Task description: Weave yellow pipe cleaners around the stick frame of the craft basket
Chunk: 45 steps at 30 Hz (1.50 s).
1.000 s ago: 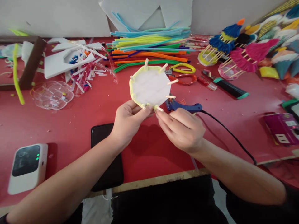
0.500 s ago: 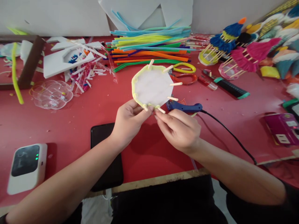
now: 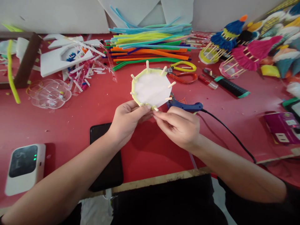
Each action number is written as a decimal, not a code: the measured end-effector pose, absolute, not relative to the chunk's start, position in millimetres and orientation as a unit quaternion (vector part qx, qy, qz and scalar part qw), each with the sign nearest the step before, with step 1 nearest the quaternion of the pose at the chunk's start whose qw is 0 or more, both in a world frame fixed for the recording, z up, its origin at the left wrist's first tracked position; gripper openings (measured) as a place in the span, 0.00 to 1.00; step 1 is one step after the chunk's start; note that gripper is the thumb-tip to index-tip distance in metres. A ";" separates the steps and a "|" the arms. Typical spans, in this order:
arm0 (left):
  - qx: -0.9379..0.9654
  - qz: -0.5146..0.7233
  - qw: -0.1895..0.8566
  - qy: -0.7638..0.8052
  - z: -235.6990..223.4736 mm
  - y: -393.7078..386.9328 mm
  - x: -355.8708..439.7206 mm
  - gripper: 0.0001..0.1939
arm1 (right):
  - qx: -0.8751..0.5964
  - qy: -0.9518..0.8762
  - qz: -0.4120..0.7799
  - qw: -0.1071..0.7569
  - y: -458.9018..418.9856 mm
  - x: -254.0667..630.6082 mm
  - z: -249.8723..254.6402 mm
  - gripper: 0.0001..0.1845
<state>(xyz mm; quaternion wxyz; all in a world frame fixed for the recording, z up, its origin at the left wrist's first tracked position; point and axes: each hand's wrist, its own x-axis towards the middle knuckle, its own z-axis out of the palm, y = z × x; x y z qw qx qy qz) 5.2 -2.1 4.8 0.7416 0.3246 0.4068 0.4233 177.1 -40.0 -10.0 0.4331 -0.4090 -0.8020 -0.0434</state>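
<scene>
My left hand (image 3: 125,120) grips the lower left edge of a white many-sided board (image 3: 153,87), thumb on top and fingers beneath. Short pale sticks (image 3: 147,65) stand up around its rim. A pale yellow pipe cleaner (image 3: 134,82) runs along the top, left and bottom edges, while the right edge shows bare white. At the bottom rim, beside one stick, my right hand (image 3: 179,126) is closed in a pinch on the pipe cleaner. Its fingers mostly hide the strand, with a small yellowish bit showing behind the knuckles. The board is held above the red table (image 3: 150,156).
Behind the board lies a pile of coloured pipe cleaners (image 3: 152,47). Orange-handled pliers (image 3: 187,78), a blue corded tool (image 3: 187,106) and a utility knife (image 3: 232,87) lie to the right. A black phone (image 3: 106,168) is under my left forearm. Finished tasselled pieces (image 3: 255,56) stand far right.
The board has tilted and turned a little, so sticks on its left rim now show more clearly. Both hands stay at its lower edge, and the right one has shifted slightly left.
</scene>
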 end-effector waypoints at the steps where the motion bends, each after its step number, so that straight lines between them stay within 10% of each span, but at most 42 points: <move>1: 0.323 0.418 0.746 0.406 4.4 -1.7 4.9 0.03 | -0.411 -0.802 -0.049 0.431 -39.7 177.7 -9.4 0.05; 45: 0.369 0.422 0.698 0.446 6.0 1.4 0.6 0.11 | -0.499 -0.740 -0.038 0.450 -31.0 191.1 -5.1 0.07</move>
